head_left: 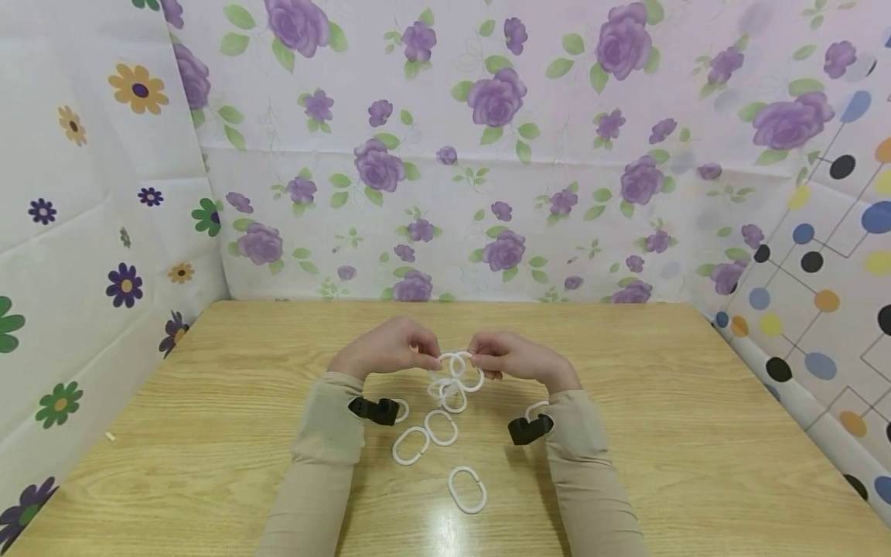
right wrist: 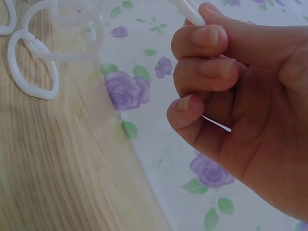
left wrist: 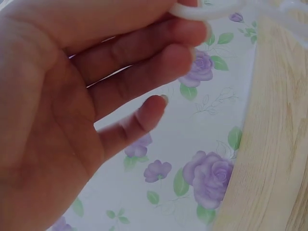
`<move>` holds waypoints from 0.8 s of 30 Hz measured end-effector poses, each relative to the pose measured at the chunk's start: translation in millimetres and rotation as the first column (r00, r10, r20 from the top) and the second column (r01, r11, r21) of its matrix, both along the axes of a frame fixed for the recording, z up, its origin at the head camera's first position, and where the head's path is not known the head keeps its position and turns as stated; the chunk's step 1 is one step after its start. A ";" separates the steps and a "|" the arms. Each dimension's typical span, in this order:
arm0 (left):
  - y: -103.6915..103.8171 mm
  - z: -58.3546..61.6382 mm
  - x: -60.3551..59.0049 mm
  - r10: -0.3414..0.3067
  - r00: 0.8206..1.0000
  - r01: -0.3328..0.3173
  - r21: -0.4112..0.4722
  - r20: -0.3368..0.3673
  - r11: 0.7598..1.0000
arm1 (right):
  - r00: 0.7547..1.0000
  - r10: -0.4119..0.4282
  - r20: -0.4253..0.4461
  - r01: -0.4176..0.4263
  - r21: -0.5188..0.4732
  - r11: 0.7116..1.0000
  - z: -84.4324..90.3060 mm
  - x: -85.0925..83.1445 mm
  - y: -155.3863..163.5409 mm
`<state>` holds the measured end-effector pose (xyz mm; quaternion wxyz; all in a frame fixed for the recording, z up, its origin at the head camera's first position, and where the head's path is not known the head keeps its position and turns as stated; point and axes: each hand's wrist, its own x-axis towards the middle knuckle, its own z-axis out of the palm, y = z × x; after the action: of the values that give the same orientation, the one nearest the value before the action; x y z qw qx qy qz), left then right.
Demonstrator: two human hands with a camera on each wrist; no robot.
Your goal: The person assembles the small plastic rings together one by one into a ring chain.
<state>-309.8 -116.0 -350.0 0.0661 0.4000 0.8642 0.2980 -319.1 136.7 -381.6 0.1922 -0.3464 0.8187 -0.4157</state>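
Note:
Both hands meet over the middle of the wooden table (head_left: 626, 433), each pinching a white plastic ring of a linked chain of rings (head_left: 455, 379). My left hand (head_left: 390, 350) pinches a ring (left wrist: 192, 12) at its fingertips. My right hand (head_left: 515, 357) has its fingers curled around another ring (right wrist: 190, 13). The chain hangs from the hands down to the tabletop; some of its rings (right wrist: 36, 62) show in the right wrist view. Loose white rings lie nearer me: a joined pair (head_left: 425, 437) and a single one (head_left: 466, 489).
Floral cloth walls (head_left: 445, 155) enclose the table at the back and both sides. Black wrist cameras (head_left: 376, 410) sit on both beige sleeves. A small white scrap (head_left: 110, 437) lies near the left table edge.

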 end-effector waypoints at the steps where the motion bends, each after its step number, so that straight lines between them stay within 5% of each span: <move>1: 0.2 0.3 0.4 0.003 1.000 -0.003 -0.002 -0.013 1.000 | 1.000 0.003 0.004 -0.003 -0.002 1.000 -0.1 0.1 -0.2; 12: 0.2 0.7 1.6 0.023 0.994 -0.022 0.004 -0.107 1.000 | 1.000 0.020 0.009 -0.020 -0.037 0.999 1.3 0.3 -3.2; 24: 0.4 -0.6 -1.0 0.032 0.991 -0.025 0.058 -0.129 0.998 | 0.992 -0.075 0.099 0.091 -0.169 0.981 0.8 -1.9 -6.3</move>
<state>-310.8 -115.6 -350.6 -0.0059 0.4079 0.8636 0.2963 -321.0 130.4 -380.8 0.1815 -0.3079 0.7834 -0.5084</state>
